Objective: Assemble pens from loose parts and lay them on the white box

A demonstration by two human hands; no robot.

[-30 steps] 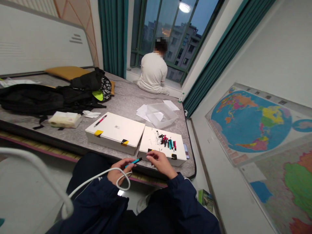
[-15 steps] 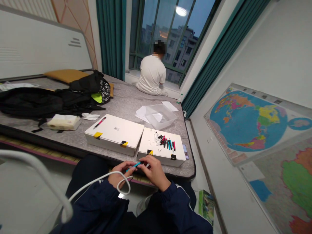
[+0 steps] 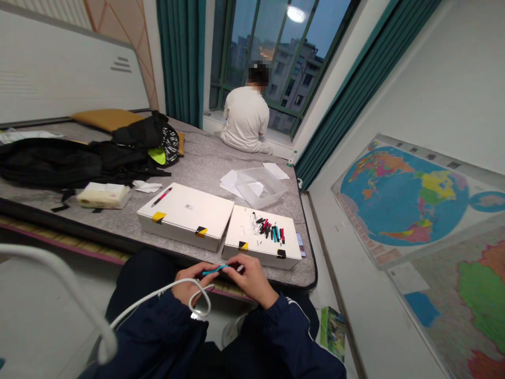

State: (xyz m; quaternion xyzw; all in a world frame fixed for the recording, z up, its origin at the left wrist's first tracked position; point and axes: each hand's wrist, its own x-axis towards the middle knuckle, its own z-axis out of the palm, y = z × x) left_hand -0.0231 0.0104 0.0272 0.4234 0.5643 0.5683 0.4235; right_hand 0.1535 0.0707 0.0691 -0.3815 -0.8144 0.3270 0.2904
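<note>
Above my lap, my left hand (image 3: 192, 280) pinches one end of a teal pen (image 3: 213, 270). My right hand (image 3: 249, 276) has its fingers closed on the other end, and its fingertips partly hide that end. Just beyond the hands stands a white box (image 3: 236, 227) with teal, red and black pen parts (image 3: 272, 230) and small clear bits scattered on its lid. To its left is a larger white box (image 3: 185, 213), on which a red-and-black pen (image 3: 161, 197) lies by itself.
A white cable (image 3: 150, 297) loops beside my left wrist. Behind the boxes are a clear plastic bin (image 3: 260, 187) and paper sheets. A tissue pack (image 3: 103, 196) and black bags (image 3: 79, 163) lie left. A person (image 3: 245, 118) sits by the window, back turned.
The teal pen has tilted to lie more level between my fingers. Both hands stay in nearly the same place, and the boxes and pen parts are unchanged.
</note>
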